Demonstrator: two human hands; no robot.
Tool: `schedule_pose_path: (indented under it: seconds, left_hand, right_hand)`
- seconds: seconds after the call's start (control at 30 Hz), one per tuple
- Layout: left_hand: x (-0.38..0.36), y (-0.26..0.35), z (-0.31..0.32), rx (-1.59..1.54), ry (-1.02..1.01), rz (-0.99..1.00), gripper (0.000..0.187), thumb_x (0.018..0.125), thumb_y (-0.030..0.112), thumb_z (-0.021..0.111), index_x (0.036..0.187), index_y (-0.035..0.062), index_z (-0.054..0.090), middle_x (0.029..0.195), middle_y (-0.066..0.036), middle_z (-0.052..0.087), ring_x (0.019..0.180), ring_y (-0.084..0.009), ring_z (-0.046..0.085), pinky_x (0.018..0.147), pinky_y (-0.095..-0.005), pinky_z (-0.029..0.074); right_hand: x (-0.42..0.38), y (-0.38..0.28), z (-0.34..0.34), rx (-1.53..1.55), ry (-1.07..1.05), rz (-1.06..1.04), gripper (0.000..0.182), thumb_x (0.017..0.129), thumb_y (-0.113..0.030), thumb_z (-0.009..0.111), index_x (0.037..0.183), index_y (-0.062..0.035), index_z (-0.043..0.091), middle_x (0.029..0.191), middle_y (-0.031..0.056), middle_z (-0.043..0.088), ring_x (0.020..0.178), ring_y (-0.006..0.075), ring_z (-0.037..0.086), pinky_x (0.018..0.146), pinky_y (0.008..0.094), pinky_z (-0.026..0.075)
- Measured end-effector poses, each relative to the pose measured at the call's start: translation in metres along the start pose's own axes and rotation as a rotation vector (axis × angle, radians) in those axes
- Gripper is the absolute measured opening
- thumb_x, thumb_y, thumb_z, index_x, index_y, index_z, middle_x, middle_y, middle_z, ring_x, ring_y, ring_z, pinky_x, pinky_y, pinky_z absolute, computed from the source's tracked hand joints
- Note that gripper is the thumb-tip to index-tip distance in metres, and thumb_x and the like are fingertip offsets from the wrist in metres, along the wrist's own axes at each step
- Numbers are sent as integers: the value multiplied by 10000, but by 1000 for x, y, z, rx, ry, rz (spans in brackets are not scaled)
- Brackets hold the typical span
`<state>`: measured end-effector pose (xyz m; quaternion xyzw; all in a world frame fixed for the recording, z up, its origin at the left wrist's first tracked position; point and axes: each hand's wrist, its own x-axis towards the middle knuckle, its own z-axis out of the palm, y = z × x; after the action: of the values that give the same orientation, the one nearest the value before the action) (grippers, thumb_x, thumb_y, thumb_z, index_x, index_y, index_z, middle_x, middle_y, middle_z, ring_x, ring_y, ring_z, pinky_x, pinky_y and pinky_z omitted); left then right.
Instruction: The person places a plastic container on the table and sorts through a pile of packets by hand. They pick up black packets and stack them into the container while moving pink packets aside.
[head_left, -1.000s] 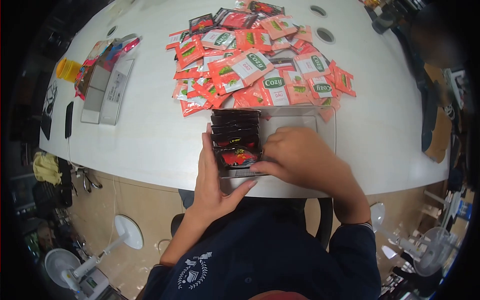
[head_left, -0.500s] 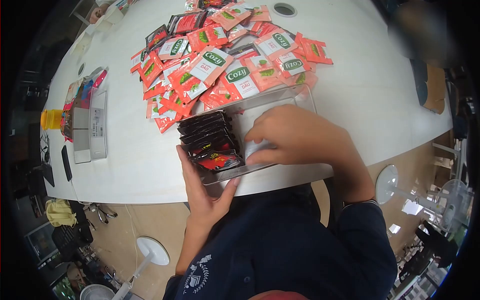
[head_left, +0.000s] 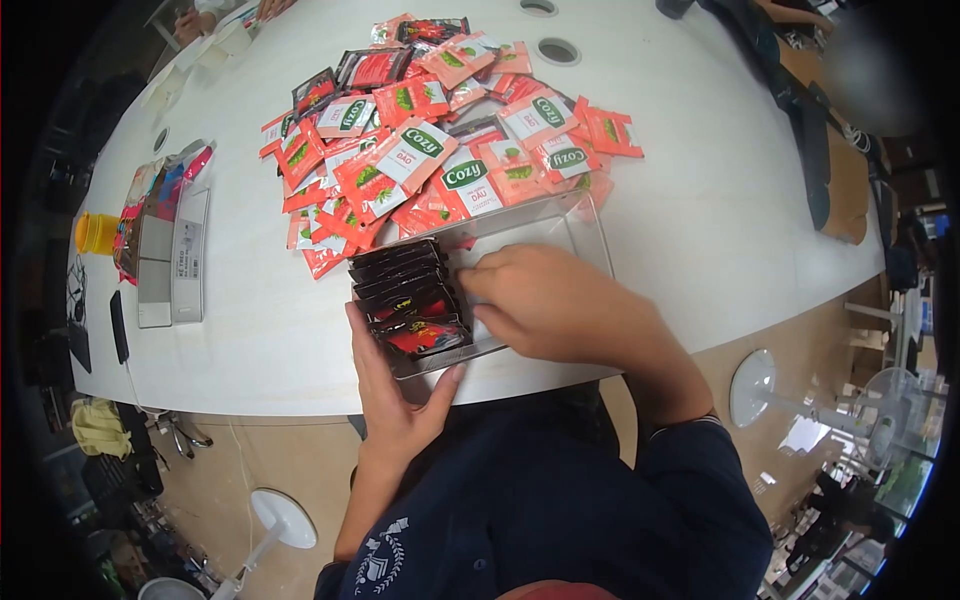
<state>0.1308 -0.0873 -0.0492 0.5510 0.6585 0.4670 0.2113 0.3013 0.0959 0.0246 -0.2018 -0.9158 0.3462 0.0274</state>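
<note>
A clear plastic box stands near the table's front edge. Black and red sachets are lined up in a row in its left part. My left hand rests with thumb and fingers spread around the box's front left corner. Inside the box, my right hand has its fingertips at the right side of the sachet row; whether it grips anything is hidden. Behind the box lies a loose pile of pink Cozy sachets, with a few black and red ones among them.
At the left are another clear box with colourful packets, a yellow container and a black phone-like object. Another person's hand is at the far left. Cardboard sits at the right edge.
My right hand has moved left inside the box, up to the black sachets. The camera view has shifted slightly. My left hand keeps its place at the box corner.
</note>
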Motion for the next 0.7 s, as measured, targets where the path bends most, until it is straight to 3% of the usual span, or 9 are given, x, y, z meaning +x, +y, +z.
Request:
schedule_pose_path:
  seconds: [0.1,0.17,0.27,0.3,0.33,0.4,0.47,0.53,0.7]
  left_hand:
    - [3,0,-2,-6,-4,31,1205,854,220,878,1662,-91,41,1672,-326,259,1529,-422,353,1227,-465,322]
    - [7,4,-7,37,22,105,1191,896,354,843,1674,-64,43,1683,-323,251,1553,-424,317,1240,-500,300]
    - [10,-10,-23,-420,182,113,1160,946,590,698,1694,0,36,1739,-272,168,1601,-393,238,1263,-552,260]
    - [22,-9,-36,-267,244,128,1115,966,733,549,1691,15,101,1722,-267,224,1587,-393,270,1249,-574,281]
    - [41,-11,-47,-245,343,180,1054,978,703,565,1668,-1,194,1688,-264,307,1551,-387,342,1229,-558,319]
    - [94,-17,-69,-231,419,358,765,1066,560,516,1536,-39,440,1556,-245,498,1434,-351,491,1154,-513,409]
    - [161,-12,-75,-112,327,391,455,1122,294,433,1409,-26,584,1427,-166,622,1316,-278,573,1102,-442,435]
    - [216,-15,-52,-217,262,342,415,1118,260,450,1391,-12,603,1391,-145,636,1282,-244,584,1096,-399,438]
    - [249,-65,-15,-345,214,252,374,1118,219,479,1416,16,579,1410,-140,610,1318,-244,577,1137,-398,421]
  right_hand:
    - [1,-6,-1,-92,-80,-24,218,948,-137,655,1068,41,691,945,199,708,960,407,668,910,507,506]
    - [-13,2,-23,-62,105,-55,239,968,-152,678,1122,26,719,974,179,739,931,362,700,882,460,533]
    - [-22,14,-69,120,357,-108,196,986,-222,715,1095,-71,778,891,138,742,792,309,717,720,402,559]
    - [-17,14,-86,25,419,-134,183,993,-194,700,1090,-57,773,946,146,756,820,291,731,737,372,565]
    - [-7,17,-95,107,429,-21,198,995,-171,695,1113,-30,769,967,141,768,823,259,733,764,359,573]
    - [30,51,-105,6,494,-110,223,996,-149,657,1125,8,748,987,147,760,874,251,726,813,373,577]
    - [80,112,-86,33,491,-208,234,936,-131,662,1109,13,728,1029,186,735,955,290,703,847,424,559]
    - [114,155,-68,-48,355,-193,247,885,-125,696,1087,7,747,1015,190,729,955,330,702,871,446,556]
    - [114,166,-53,-357,525,-136,256,817,-236,777,967,-29,794,956,175,706,999,348,676,925,481,529]
